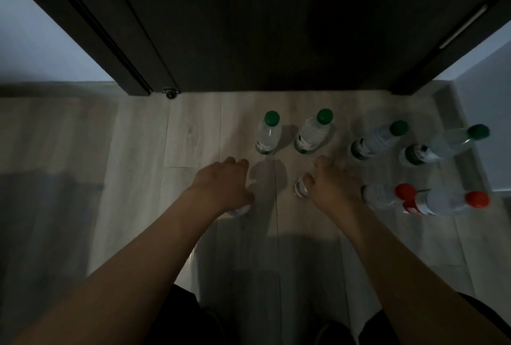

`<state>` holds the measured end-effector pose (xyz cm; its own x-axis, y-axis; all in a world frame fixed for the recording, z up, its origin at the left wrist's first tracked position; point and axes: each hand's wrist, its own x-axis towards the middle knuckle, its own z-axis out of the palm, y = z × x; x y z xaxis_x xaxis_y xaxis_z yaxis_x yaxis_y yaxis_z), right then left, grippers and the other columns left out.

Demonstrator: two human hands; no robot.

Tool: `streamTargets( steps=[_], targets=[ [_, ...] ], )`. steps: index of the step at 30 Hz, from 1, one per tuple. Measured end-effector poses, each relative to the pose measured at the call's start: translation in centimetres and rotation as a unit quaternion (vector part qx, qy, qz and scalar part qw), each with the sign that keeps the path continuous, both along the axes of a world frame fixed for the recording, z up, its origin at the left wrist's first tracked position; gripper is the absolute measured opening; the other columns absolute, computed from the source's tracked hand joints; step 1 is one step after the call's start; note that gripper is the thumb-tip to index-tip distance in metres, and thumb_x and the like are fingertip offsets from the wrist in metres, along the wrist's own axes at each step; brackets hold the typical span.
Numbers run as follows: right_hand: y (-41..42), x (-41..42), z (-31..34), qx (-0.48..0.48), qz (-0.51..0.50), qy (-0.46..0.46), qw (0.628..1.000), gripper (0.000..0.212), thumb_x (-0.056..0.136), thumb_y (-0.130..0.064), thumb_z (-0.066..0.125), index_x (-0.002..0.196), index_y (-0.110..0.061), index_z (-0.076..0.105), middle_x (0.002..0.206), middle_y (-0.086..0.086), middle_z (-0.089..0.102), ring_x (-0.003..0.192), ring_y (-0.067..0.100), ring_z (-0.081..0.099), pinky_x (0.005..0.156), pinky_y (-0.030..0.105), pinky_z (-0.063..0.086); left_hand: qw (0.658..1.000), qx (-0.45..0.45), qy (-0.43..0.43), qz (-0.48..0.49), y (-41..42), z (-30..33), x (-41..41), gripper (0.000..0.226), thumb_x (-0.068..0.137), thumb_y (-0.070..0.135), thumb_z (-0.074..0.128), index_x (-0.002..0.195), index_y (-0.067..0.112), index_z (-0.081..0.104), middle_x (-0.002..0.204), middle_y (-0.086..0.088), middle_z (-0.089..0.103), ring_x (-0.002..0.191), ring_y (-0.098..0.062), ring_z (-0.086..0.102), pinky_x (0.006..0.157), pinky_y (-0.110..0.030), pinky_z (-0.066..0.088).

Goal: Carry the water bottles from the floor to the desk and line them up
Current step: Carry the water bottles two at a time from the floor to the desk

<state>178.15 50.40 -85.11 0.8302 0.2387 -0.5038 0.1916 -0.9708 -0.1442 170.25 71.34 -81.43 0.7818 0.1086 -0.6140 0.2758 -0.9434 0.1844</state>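
Note:
Several clear water bottles stand on the pale wooden floor (193, 137) in front of a dark door. Two green-capped bottles (268, 133) (313, 131) stand at the middle, two more green-capped ones (378, 138) (445, 144) to the right. Two red-capped bottles (387, 195) (453, 201) stand nearer on the right. My left hand (221, 184) curls down over the top of a bottle (239, 210), whose base alone shows. My right hand (331, 181) curls over another bottle (301, 188), mostly hidden beneath it.
The dark door (262, 26) and its frame fill the back. A doorstop (171, 93) sits at the door's foot. Pale walls (36, 46) flank both sides, with a white corner (486, 134) at the right. My dark trouser legs (193, 322) show at the bottom edge.

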Motion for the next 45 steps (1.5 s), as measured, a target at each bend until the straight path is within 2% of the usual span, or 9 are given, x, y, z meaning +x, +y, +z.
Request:
streamTargets(
  steps=[5, 8, 12, 16, 21, 24, 33, 39, 45],
  targets=[
    [1.0, 0.5, 0.3, -0.049, -0.006, 0.024, 0.998, 0.057, 0.097, -0.04, 0.037, 0.143, -0.008, 0.026, 0.122, 0.018, 0.057, 0.104, 0.034, 0.058, 0.087, 0.04, 0.044, 0.997, 0.039, 0.061, -0.013, -0.5, -1.0, -1.4, 0.059, 0.084, 0.049, 0.064, 0.127, 0.013, 0.042, 0.12, -0.008, 0.061, 0.108, -0.028, 0.06, 0.074, -0.031, 0.04],
    [1.2, 0.6, -0.1, -0.035, -0.007, -0.023, 0.999, 0.042, 0.098, -0.029, 0.037, 0.132, -0.004, 0.038, 0.097, 0.014, 0.06, 0.085, 0.032, 0.058, 0.072, 0.036, 0.04, 0.996, 0.065, 0.061, -0.012, -0.3, -1.8, -0.3, 0.059, 0.085, 0.046, 0.063, 0.127, 0.011, 0.041, 0.119, -0.009, 0.061, 0.108, -0.028, 0.06, 0.072, -0.031, 0.039],
    [1.0, -0.1, -0.4, -0.013, 0.005, -0.04, 0.999, 0.036, 0.101, -0.028, 0.036, 0.129, -0.004, 0.039, 0.099, 0.015, 0.062, 0.074, 0.026, 0.048, 0.067, 0.034, 0.035, 0.997, 0.073, 0.033, -0.018, -0.4, -2.8, 0.4, 0.051, 0.084, 0.046, 0.061, 0.119, 0.013, 0.045, 0.113, -0.008, 0.063, 0.103, -0.028, 0.063, 0.072, -0.032, 0.041],
    [0.1, 0.2, -0.4, -0.01, 0.042, -0.028, 0.999, 0.039, 0.102, -0.032, 0.038, 0.133, -0.008, 0.036, 0.094, 0.011, 0.06, 0.078, 0.026, 0.055, 0.07, 0.033, 0.039, 0.996, 0.07, -0.038, -0.027, -1.3, -3.2, 0.5, 0.044, 0.094, 0.044, 0.05, 0.124, 0.012, 0.044, 0.114, -0.012, 0.065, 0.102, -0.031, 0.063, 0.07, -0.031, 0.037],
    [-0.2, 0.2, -1.2, 0.032, 0.012, -0.061, 0.998, 0.031, 0.1, -0.04, 0.04, 0.111, -0.011, 0.045, 0.084, 0.007, 0.056, 0.07, 0.023, 0.048, 0.066, 0.031, 0.037, 0.991, 0.07, -0.114, -0.019, -1.1, -3.8, 1.8, 0.039, 0.096, 0.047, 0.047, 0.118, 0.014, 0.045, 0.103, -0.011, 0.067, 0.092, -0.03, 0.064, 0.066, -0.031, 0.037],
    [-0.1, 0.0, -1.7, 0.083, 0.019, -0.057, 0.995, 0.027, 0.099, -0.038, 0.045, 0.107, -0.013, 0.042, 0.079, 0.002, 0.052, 0.067, 0.02, 0.052, 0.058, 0.029, 0.039, 0.99, 0.064, -0.127, -0.021, -1.1, -4.3, 2.2, 0.043, 0.093, 0.049, 0.05, 0.121, 0.016, 0.045, 0.102, -0.009, 0.067, 0.092, -0.029, 0.064, 0.066, -0.032, 0.037],
    [-1.3, -0.4, -1.0, 0.103, -0.027, -0.049, 0.993, 0.025, 0.097, -0.043, 0.046, 0.095, -0.02, 0.036, 0.081, 0.001, 0.053, 0.076, 0.026, 0.059, 0.067, 0.034, 0.042, 0.994, 0.006, -0.105, -0.014, -2.6, -3.5, 0.1, 0.031, 0.092, 0.046, 0.053, 0.107, 0.02, 0.048, 0.098, -0.006, 0.066, 0.084, -0.025, 0.062, 0.067, -0.03, 0.041],
    [-1.4, 1.1, 15.9, 0.128, -0.017, -0.122, 0.984, 0.032, 0.095, -0.044, 0.048, 0.105, -0.014, 0.046, 0.074, 0.003, 0.055, 0.06, 0.019, 0.05, 0.054, 0.029, 0.038, 0.973, -0.015, -0.212, 0.089, -2.8, 12.2, -0.1, 0.028, 0.091, 0.048, 0.055, 0.09, 0.026, 0.037, 0.068, 0.004, 0.052, 0.062, -0.022, 0.056, 0.057, -0.029, 0.04],
    [-4.0, 0.8, 42.2, 0.173, -0.011, -0.156, 0.973, 0.03, 0.097, -0.045, 0.046, 0.106, -0.016, 0.045, 0.08, 0.006, 0.062, 0.072, 0.023, 0.063, 0.069, 0.043, 0.055, 0.949, 0.031, -0.299, 0.097, -5.1, 38.2, 1.5, 0.026, 0.084, 0.048, 0.058, 0.087, 0.024, 0.048, 0.059, 0.01, 0.046, 0.052, -0.015, 0.049, 0.05, -0.024, 0.031]
  ],
)
